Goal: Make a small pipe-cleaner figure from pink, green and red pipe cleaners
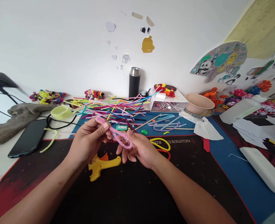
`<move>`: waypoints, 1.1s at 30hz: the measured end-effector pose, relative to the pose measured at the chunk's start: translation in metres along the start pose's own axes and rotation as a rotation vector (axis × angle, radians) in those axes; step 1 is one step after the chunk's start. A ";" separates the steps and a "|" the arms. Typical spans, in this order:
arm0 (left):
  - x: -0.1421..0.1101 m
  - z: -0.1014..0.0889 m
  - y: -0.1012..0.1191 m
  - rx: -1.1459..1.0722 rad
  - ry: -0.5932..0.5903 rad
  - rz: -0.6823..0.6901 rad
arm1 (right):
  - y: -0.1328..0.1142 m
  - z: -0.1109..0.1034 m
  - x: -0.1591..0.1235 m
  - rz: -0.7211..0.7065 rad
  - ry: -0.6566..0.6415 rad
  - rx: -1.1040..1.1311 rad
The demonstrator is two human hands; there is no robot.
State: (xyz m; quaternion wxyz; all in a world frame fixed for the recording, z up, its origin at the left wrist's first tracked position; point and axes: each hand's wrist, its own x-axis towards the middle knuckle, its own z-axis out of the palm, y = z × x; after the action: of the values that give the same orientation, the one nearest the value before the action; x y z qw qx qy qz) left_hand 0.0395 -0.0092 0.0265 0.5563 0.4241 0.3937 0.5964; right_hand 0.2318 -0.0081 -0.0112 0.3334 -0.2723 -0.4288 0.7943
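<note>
- Loop of glittery pink stem (123, 145) sits at the centre of the frame, held in the air over the dark mat (132, 199).
- Left hand (90, 133): thumb and fingers pinched narrow on the loop's upper-left end.
- Right hand (143, 147): thumb against the rounded lower-right end, other fingers loosely curled below; how firmly it grips, cannot tell.
- Step in hand looks like bending or shaping the stem, both hands sharing it.
- Next move seems to call for a steady left pinch while the right fingers adjust the curve.
- Yellow plastic tool (104, 165) lies on the mat, below the hands in the frame.
- Pile of coloured stems (125, 107) spreads across the worktop (2, 165), upper centre.
</note>
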 end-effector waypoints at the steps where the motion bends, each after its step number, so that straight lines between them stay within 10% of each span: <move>1: 0.000 -0.001 -0.001 0.005 -0.004 0.003 | 0.000 0.000 0.000 0.001 0.015 0.008; 33: 0.008 -0.016 0.001 -0.092 0.063 0.108 | -0.002 -0.003 -0.002 0.112 -0.057 0.097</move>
State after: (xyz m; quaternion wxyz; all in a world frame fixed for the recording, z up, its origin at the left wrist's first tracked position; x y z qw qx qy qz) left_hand 0.0235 -0.0011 0.0228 0.5294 0.3998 0.3599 0.6560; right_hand 0.2355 -0.0073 -0.0102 0.2888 -0.2565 -0.3832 0.8390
